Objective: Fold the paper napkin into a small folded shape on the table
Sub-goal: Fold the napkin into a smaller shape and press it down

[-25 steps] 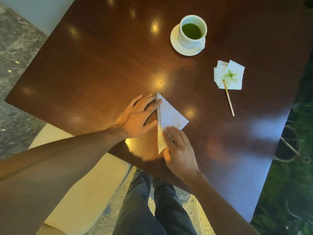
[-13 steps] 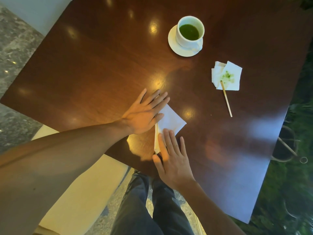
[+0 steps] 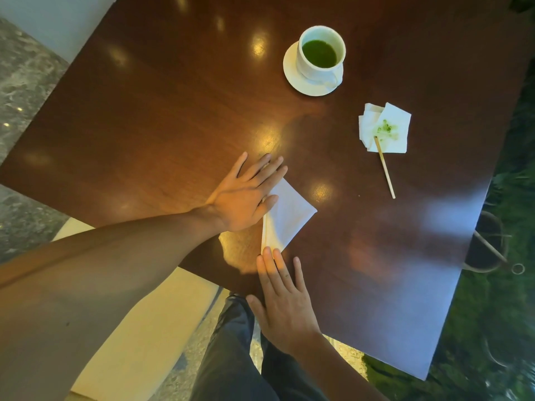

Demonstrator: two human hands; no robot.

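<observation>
A white paper napkin (image 3: 289, 215), folded into a triangle, lies on the dark wooden table (image 3: 162, 117) near its front edge. My left hand (image 3: 246, 195) rests flat, fingers spread, over the napkin's upper left part and hides that corner. My right hand (image 3: 282, 299) lies flat with fingers apart just below the napkin. Its fingertips touch the napkin's lower tip. Neither hand grips anything.
A white cup of green drink (image 3: 321, 53) stands on a saucer (image 3: 292, 76) at the back. To the right lies a stained crumpled napkin (image 3: 385, 128) with a wooden stick (image 3: 386, 172) on it. My legs (image 3: 231, 357) and a cream seat (image 3: 139, 328) are below the table edge.
My right hand has slid down toward me off the napkin, so only its fingertips touch the lower tip. My left hand has moved further onto the napkin's upper part.
</observation>
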